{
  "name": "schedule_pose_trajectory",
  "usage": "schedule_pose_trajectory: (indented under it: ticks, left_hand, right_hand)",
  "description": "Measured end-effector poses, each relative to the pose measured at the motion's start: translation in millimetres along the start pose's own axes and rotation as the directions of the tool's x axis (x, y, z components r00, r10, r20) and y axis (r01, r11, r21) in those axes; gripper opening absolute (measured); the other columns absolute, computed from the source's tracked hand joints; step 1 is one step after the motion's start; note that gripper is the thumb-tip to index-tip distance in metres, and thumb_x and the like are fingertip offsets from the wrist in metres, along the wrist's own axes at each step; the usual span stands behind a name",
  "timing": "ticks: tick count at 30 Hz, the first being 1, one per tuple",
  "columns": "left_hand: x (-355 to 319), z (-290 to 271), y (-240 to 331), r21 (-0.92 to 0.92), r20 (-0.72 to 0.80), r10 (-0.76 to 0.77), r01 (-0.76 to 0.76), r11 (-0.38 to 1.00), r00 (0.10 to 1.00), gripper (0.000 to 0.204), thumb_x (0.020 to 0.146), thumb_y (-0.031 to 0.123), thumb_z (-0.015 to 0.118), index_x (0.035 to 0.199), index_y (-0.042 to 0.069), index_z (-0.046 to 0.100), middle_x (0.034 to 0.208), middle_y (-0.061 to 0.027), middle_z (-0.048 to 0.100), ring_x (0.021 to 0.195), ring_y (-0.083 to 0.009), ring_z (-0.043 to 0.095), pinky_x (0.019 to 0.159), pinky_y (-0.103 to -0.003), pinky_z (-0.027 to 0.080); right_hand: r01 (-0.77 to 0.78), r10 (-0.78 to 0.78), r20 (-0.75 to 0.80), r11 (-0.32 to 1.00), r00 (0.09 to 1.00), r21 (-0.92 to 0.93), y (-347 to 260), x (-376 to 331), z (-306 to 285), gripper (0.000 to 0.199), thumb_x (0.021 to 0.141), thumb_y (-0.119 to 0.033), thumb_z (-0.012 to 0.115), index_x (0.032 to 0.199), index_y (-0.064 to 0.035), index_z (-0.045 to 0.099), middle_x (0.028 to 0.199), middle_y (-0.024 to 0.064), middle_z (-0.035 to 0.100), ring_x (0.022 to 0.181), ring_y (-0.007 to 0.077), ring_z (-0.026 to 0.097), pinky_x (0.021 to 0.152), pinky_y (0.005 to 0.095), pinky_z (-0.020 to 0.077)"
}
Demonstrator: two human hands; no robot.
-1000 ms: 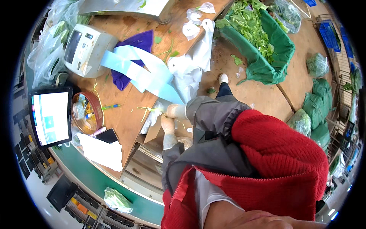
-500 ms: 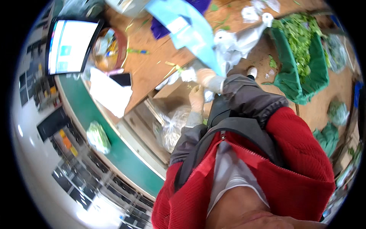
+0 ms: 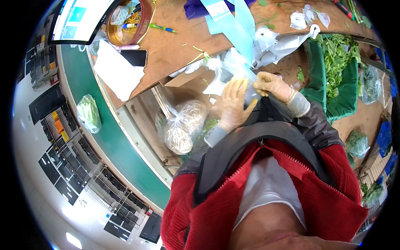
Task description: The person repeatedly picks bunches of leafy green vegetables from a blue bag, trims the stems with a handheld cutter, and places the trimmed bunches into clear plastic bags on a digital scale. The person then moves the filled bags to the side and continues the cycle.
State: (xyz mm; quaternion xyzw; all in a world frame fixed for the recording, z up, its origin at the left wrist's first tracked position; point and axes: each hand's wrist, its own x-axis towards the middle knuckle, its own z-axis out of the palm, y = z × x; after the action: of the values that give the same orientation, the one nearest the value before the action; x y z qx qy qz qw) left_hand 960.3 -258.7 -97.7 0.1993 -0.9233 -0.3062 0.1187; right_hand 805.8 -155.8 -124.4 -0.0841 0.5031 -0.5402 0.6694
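Plastic film [image 3: 252, 93], clear, lay between the hands—just off the table's [image 3: 187, 25] near edge | left hand [image 3: 234, 101]: fingers spread against the film, not closed | right hand [image 3: 273, 86]: fingertips pinched the film | room: brown floor [image 3: 296, 66] showed between right hand and green-lined crate [image 3: 341, 104]—light-blue strip [image 3: 243, 35] hung over the edge, close above both hands

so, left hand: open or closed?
Open: the left hand has its fingers extended, with the thumb standing out away from them.
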Motion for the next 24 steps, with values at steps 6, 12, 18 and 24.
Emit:
schedule_pose_trajectory:
  ticks: [6,12,18,24]
  left_hand:
    - [41.4,31.2,26.6,-0.076,0.462,0.168,-0.15,0.986,0.871,0.028,0.082,0.03,0.06,0.088,0.003,0.064,0.097,-0.0157,0.061,0.098,-0.0351,0.053,0.087,-0.043,0.041]
    - [54.4,123.2,-17.9,-0.126,0.653,0.011,0.094,0.988,0.757,0.04,0.092,0.036,0.044,0.109,0.004,0.06,0.104,-0.022,0.06,0.1,-0.0362,0.055,0.086,-0.041,0.042]
    - [99.2,138.2,38.8,-0.229,0.68,0.116,0.059,0.972,0.724,0.035,0.086,0.023,0.053,0.112,0.0,0.058,0.106,-0.0193,0.061,0.099,-0.0336,0.057,0.086,-0.038,0.044]
    - [139.7,144.7,68.1,0.099,0.535,0.003,-0.066,0.993,0.845,0.038,0.085,0.021,0.059,0.117,0.0,0.057,0.115,-0.0113,0.059,0.106,-0.0238,0.056,0.089,-0.033,0.043]
  right_hand:
    - [0.255,-0.194,-0.636,0.967,0.747,0.005,15.9,-31.2,-42.6,0.007,0.082,-0.009,0.058,0.08,-0.0041,0.054,0.071,0.0019,0.053,0.061,0.0107,0.05,0.056,0.022,0.0409]
    - [0.601,-0.318,-0.581,0.694,0.749,0.396,14.7,-128.8,-117.8,0.021,0.081,-0.002,0.055,0.102,-0.0052,0.055,0.088,0.0016,0.054,0.085,0.0124,0.052,0.077,0.0263,0.0446]
    - [0.152,-0.365,-0.714,0.926,0.598,-0.346,43.6,-223.3,-160.4,0.041,0.072,0.001,0.059,0.112,-0.0088,0.054,0.096,0.0037,0.055,0.088,0.0155,0.055,0.08,0.0273,0.0456]
    - [0.806,-0.356,-0.933,0.566,0.052,-0.171,30.4,-302.1,-262.5,0.026,0.083,0.002,0.053,0.109,0.0024,0.057,0.095,0.0081,0.061,0.083,0.0127,0.057,0.073,0.0221,0.0454]
